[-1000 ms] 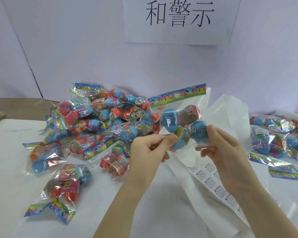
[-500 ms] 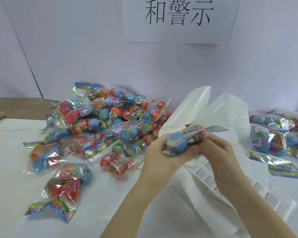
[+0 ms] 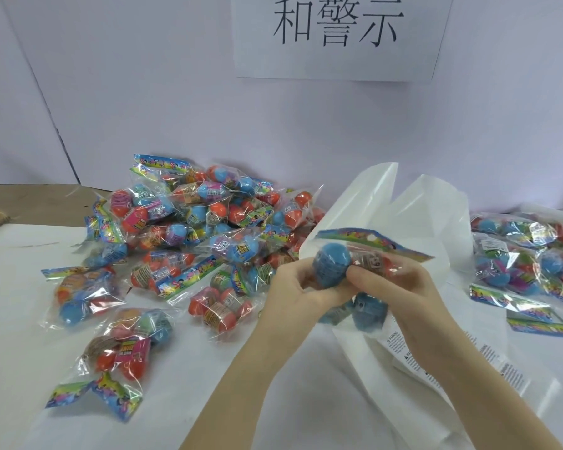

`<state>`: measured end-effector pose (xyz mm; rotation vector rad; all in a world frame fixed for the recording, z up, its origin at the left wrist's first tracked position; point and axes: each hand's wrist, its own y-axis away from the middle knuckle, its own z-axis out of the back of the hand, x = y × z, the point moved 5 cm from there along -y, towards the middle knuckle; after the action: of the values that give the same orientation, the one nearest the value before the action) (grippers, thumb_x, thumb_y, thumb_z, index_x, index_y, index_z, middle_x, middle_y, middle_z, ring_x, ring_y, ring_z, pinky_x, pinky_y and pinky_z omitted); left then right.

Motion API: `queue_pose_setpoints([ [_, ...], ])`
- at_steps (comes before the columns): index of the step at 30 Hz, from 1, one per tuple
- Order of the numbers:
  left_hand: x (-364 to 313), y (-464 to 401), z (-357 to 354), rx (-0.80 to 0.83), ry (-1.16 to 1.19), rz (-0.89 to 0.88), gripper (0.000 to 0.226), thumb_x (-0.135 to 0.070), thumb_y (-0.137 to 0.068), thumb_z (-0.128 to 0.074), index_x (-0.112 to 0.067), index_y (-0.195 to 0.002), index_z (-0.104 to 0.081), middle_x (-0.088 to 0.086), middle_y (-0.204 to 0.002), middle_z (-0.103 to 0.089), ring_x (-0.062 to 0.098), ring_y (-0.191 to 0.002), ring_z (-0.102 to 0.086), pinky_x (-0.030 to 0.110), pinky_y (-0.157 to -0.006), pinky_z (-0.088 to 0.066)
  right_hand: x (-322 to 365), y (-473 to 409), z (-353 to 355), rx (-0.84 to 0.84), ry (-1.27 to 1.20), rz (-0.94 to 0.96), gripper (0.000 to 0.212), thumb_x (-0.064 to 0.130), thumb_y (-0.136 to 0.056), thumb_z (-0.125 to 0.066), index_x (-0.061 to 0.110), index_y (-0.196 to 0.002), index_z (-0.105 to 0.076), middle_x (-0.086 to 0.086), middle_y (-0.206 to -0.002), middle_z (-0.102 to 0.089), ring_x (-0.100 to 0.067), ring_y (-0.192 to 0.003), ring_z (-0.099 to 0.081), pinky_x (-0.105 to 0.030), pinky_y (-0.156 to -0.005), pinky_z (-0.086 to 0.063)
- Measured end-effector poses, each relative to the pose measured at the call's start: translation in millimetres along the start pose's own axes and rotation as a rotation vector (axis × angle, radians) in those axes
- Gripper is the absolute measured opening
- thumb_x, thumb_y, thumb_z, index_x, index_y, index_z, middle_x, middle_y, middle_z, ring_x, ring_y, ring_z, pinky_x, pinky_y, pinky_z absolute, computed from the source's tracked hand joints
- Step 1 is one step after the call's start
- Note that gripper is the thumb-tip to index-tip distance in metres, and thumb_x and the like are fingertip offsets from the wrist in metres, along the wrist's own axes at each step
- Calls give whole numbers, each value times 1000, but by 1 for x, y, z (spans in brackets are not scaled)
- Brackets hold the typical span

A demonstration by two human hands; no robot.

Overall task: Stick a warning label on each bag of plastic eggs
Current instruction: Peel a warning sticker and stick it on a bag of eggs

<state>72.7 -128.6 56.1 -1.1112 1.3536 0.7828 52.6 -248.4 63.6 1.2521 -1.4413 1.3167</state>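
Observation:
A clear bag of plastic eggs (image 3: 335, 261) with a rainbow header strip is held flat between both hands above the table's middle. My left hand (image 3: 298, 287) grips its left end, fingers curled round a blue egg. My right hand (image 3: 400, 287) holds the right end, thumb pressed on top of the bag. A sheet of small white warning labels (image 3: 403, 349) lies on the table under my right forearm, partly hidden. A heap of egg bags (image 3: 202, 222) sits at the left, and another group of egg bags (image 3: 520, 254) at the right.
Crumpled white backing paper (image 3: 387, 196) stands up behind the hands. Loose egg bags (image 3: 117, 352) lie at the front left on the white table cover (image 3: 20, 319). A paper sign with black characters (image 3: 335, 30) hangs on the wall. A brown tabletop edge (image 3: 13, 203) shows far left.
The bag was held upright a second ago; both hands have since lowered it and turned it flat, and my right thumb now presses on its top.

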Motion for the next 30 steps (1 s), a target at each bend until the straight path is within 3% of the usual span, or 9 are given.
queue_pose_setpoints([
  [3, 0, 2, -6, 54, -43, 15, 11, -31, -69, -78, -25, -78, -75, -7, -75, -71, 10, -73, -65, 23, -70, -52, 3, 1, 3, -40, -28, -3, 13, 16, -64, -70, 9, -74, -74, -8, -74, -69, -18, -70, -65, -22, -61, -53],
  [6, 6, 4, -11, 138, -87, 77, 36, -33, -68, -70, -16, -100, -67, 3, -91, -70, 24, -87, -67, 36, -82, -54, 4, 2, 3, -90, -116, -49, 8, 6, -57, -67, 14, -55, -68, -6, -55, -60, -15, -51, -59, -22, -46, -49],
  [9, 8, 8, -16, 236, -133, 159, 39, -38, -57, -76, -30, -93, -62, -6, -82, -69, 14, -63, -65, 23, -55, -52, 0, 2, 8, -197, -143, -115, 13, 3, -49, -70, 13, -51, -63, -8, -51, -52, -17, -45, -51, -23, -39, -43],
  [12, 6, 7, -15, 236, -116, 152, 28, -32, -65, -73, -23, -90, -64, -7, -77, -69, 10, -54, -61, 19, -51, -50, -2, 1, 17, -306, -149, -107, 16, 15, -50, -72, 7, -61, -64, -9, -58, -58, -18, -50, -57, -27, -44, -48],
  [16, 3, 2, -8, 103, 88, 120, 26, -23, -67, -76, -14, -90, -68, 0, -74, -71, 14, -50, -61, 18, -51, -50, 0, -2, 18, -295, -190, -44, 18, 36, -56, -70, 18, -59, -67, 0, -58, -60, -11, -54, -57, -22, -53, -50],
  [19, 1, -1, 0, -50, 207, 72, 43, -23, -59, -77, -16, -100, -64, 1, -74, -73, 12, -53, -64, 18, -53, -52, 1, -5, 17, -149, -184, -30, 26, 39, -68, -62, 18, -78, -73, -5, -82, -69, -14, -73, -64, -22, -64, -52],
  [23, -1, 0, 6, -166, 78, -10, 48, -35, -58, -68, -20, -103, -59, -8, -77, -74, 6, -65, -67, 18, -55, -52, 1, -4, 13, -62, -106, -47, 31, 17, -60, -76, 11, -91, -74, -6, -92, -73, -14, -81, -68, -19, -67, -52],
  [27, -4, 1, 6, -195, 2, -65, 26, -44, -74, -55, -29, -91, -67, -19, -87, -72, 1, -78, -65, 20, -57, -54, 1, -5, 18, -146, -147, -18, 38, 25, -56, -71, 10, -91, -72, -5, -87, -73, -12, -77, -68, -17, -65, -51],
  [30, -8, 3, 14, -361, -216, -175, 9, -28, -83, -65, -36, -84, -67, -11, -87, -72, 6, -78, -64, 26, -66, -56, 2, -6, 22, -200, -127, 17, 40, 29, -54, -73, 13, -90, -71, -1, -82, -73, -11, -75, -67, -15, -66, -51],
])
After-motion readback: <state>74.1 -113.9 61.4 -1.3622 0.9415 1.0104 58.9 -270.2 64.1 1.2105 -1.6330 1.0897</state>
